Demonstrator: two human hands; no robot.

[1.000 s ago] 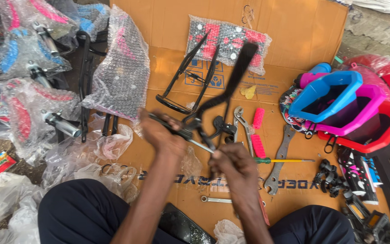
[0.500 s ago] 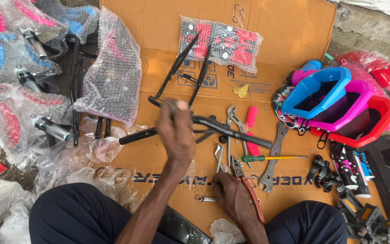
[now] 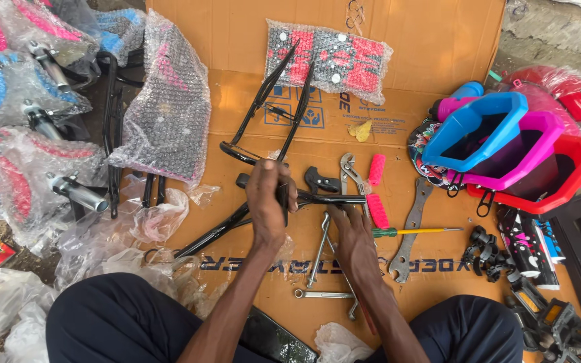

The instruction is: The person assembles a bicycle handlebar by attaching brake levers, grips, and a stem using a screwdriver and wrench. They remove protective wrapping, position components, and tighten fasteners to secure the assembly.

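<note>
Hands (image 3: 304,218) around black handlebar (image 3: 317,199)

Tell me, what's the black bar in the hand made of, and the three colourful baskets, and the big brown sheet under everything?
The black bar, held by the left hand, looks like painted metal tube: thin, glossy, rigid. The baskets look like moulded plastic: bright, smooth, even colour. The brown sheet is cardboard: matt, with fold creases. The right hand rests by bare shiny wrenches, probably steel.

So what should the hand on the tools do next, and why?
Probably close the right hand around one of the spanners under its fingers and lift it. The left hand already grips the black metal frame on the cardboard, while the right one only rests flat on the tools.
</note>
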